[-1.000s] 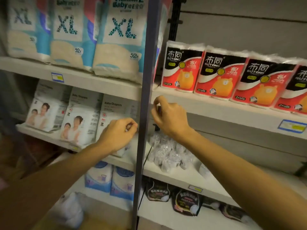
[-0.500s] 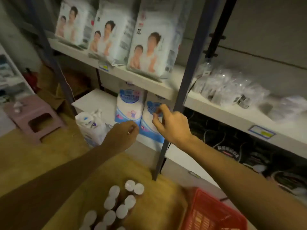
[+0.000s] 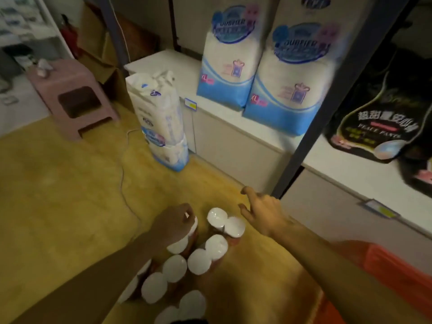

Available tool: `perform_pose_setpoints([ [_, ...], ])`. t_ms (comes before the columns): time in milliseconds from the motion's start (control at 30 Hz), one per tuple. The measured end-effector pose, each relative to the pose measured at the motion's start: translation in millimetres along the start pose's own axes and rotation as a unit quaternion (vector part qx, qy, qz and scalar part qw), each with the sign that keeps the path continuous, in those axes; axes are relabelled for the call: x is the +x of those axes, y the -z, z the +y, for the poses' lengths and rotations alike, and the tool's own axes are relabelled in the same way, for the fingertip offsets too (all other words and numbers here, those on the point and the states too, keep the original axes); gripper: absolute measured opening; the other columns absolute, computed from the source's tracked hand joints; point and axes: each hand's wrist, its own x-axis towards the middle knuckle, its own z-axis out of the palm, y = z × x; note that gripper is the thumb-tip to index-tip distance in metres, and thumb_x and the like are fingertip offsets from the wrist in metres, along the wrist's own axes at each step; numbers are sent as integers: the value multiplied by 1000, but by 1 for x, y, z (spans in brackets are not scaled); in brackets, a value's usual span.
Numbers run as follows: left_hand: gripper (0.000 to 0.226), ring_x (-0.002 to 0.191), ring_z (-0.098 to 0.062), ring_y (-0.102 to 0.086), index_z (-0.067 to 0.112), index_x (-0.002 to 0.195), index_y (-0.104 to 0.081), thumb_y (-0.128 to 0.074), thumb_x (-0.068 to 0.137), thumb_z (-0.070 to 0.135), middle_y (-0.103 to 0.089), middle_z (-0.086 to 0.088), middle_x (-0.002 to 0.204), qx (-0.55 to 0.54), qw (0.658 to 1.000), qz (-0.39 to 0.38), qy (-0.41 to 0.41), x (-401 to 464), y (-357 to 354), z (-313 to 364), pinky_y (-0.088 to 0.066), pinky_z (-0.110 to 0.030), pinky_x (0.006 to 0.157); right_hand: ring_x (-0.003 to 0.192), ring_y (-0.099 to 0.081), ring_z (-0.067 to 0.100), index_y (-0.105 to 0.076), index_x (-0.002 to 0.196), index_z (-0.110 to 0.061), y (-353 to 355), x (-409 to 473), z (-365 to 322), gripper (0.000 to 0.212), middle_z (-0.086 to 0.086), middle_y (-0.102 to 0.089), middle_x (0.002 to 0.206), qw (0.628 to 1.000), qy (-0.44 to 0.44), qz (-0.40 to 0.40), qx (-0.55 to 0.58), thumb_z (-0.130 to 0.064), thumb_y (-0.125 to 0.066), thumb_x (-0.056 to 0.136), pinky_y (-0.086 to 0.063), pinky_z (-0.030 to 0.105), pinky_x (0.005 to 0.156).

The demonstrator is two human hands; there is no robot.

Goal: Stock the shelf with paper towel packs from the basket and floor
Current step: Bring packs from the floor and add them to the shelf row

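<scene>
The paper towel packs [image 3: 184, 263] stand in a cluster on the yellowish floor [image 3: 70, 206], just in front of the low shelf [image 3: 233, 141], with only their round white roll ends showing upward. Each pack's long axis therefore runs vertically, pointing up at the person, and the pairs of rolls sit side by side. The red basket [image 3: 397, 272] is at the lower right edge, well apart from the hands; its contents are not visible.

The left hand [image 3: 174, 226] is directly above the far-left pack [image 3: 184, 239], touching its top. Its fingers are curled down around the upper end, but whether they grip firmly cannot be told, since the hand hides the contact. The right hand [image 3: 264, 215] hovers just beyond and to the right of the far-right pack [image 3: 225, 222], not touching it, fingers spread and loosely bent, holding nothing.

Judgement: the left hand is the nearer and is placed for a straight upward lift along the pack's axis. The right hand needs to drop down and back toward the person to reach the neighbouring pack. The packs stand close together, so pulling one out at a tilt risks toppling the next.

A tall white pack [image 3: 161, 118] leans at the shelf corner, and a pink stool [image 3: 72, 99] stands at left
</scene>
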Motion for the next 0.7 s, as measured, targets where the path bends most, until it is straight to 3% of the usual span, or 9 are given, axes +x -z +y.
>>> perform_pose_setpoints([
  [100, 17, 81, -15, -60, 20, 100, -59, -54, 94, 36, -66, 0, 91, 14, 1000, -14, 16, 4, -56, -32, -47, -25, 68, 91, -63, 33, -38, 132, -21, -60, -1, 18, 40, 9, -62, 114, 1000, -24, -7, 3, -42, -43, 98, -53, 43, 75],
  [233, 18, 77, -13, -59, 24, 87, -56, -56, 91, 41, -62, 6, 82, 30, 998, -48, -31, 6, -114, -55, -50, -26, 71, 106, -56, 32, -40, 132, -18, -109, 1, 36, 42, 10, -52, 128, 999, -46, -10, 10, -39, -49, 97, -51, 40, 77],
  [367, 37, 101, -9, -54, 24, 111, -55, -54, 89, 54, -60, 9, 109, 94, 991, -42, -89, 11, -142, -66, -45, -30, 94, 123, -43, 28, -37, 136, -20, -133, 8, 42, 47, 6, -45, 138, 997, -70, -35, 5, -40, -50, 96, -49, 40, 86],
  [467, 62, 110, -11, -51, 27, 123, -46, -55, 79, 69, -53, 10, 120, 92, 992, -69, -59, 15, -154, -66, -45, -31, 93, 130, -37, 26, -32, 141, -22, -146, 18, 43, 56, 3, -39, 145, 995, -71, -62, 28, -44, -53, 94, -46, 41, 94],
  [600, 102, 119, -14, -50, 24, 140, -32, -32, 60, 87, -50, 5, 132, 179, 978, -68, -77, 17, -173, -67, -40, -27, 95, 136, -30, 23, -27, 144, -22, -167, 31, 34, 73, 2, -32, 151, 991, -66, -97, 71, -52, -61, 87, -38, 42, 103],
  [700, 91, 124, -16, -48, 20, 149, -18, -43, 80, 74, -46, 0, 138, 212, 971, -53, -91, 13, -187, -74, -39, -29, 104, 138, -30, 25, -21, 147, -23, -184, 37, 22, 87, 2, -29, 153, 982, -98, -124, 106, -53, -69, 80, -31, 44, 106],
])
